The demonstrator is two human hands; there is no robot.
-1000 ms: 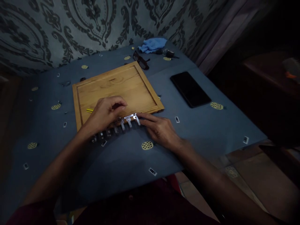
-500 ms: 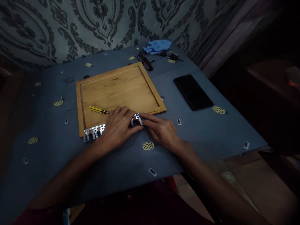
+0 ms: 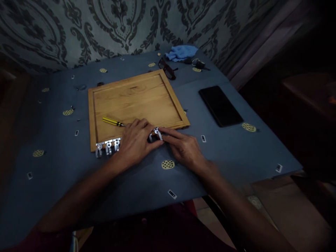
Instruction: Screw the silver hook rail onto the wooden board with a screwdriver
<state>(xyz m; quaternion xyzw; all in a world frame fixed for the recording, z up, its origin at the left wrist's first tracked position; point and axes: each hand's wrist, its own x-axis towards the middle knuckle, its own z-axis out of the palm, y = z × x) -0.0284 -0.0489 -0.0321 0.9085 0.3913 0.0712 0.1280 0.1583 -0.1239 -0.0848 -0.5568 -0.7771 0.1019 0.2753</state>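
Left hand point(image 3: 138, 140) has lowered over the clip strip point(image 3: 108, 144), seemingly hiding screwdriver's point(image 3: 112, 121) tip.

I'm looking at a dark maroon cloth top point(image 3: 157, 232), one small round reddish dot point(image 3: 144, 220) up front, matching left sleeve point(image 3: 54, 239) ending near the elbow, left forearm point(image 3: 89, 190) and right forearm point(image 3: 236, 196) bare!

blue pineapple-print table point(image 3: 225, 150) — wooden board point(image 3: 139, 101), phone point(image 3: 221, 106), sunglasses point(image 3: 170, 73), cloth point(image 3: 181, 52), keys point(image 3: 200, 64)

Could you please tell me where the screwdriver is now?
In the head view, the yellow screwdriver lies on the left part of the wooden board, beside the left hand.
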